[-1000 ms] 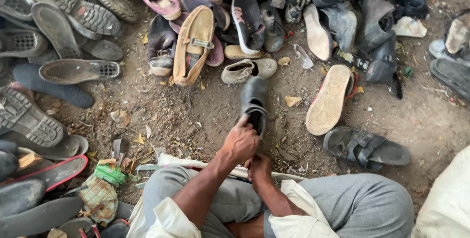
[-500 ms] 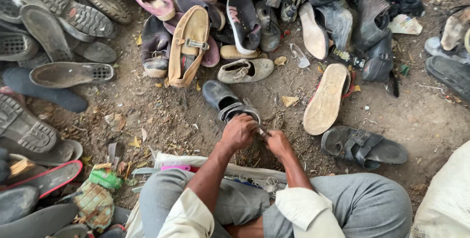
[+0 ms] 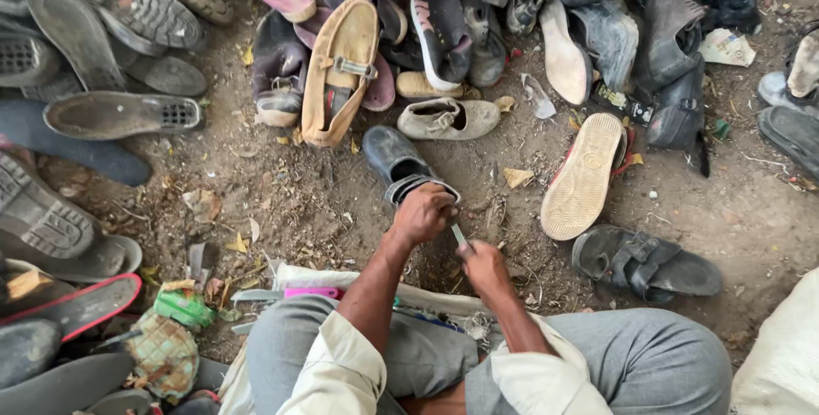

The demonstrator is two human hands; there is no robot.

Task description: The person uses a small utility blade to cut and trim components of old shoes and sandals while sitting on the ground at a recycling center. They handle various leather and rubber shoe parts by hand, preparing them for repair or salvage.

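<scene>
A person seated on bare dirt ground [image 3: 281, 202] works on a dark shoe [image 3: 401, 162] amid a wide scatter of worn footwear. The shoe lies on the ground just ahead of the knees, its long axis running diagonally, toe pointing up and to the left, heel end toward the person. The left hand [image 3: 424, 213] covers the heel end, fingers curled tight over its rim. The right hand [image 3: 483, 263], just beside it and nearer the body, has its fingers pinched together on a thin pale blade-like tool [image 3: 459, 235] whose tip angles up toward the shoe's heel. Directly beyond the toe lie a tan loafer [image 3: 341, 69], lengthwise away from the person, and a grey-beige shoe [image 3: 450, 118] on its side. To the right, a pale upturned sole [image 3: 583, 176] and a dark strapped sandal [image 3: 646, 263] rest well apart from the hands.
</scene>
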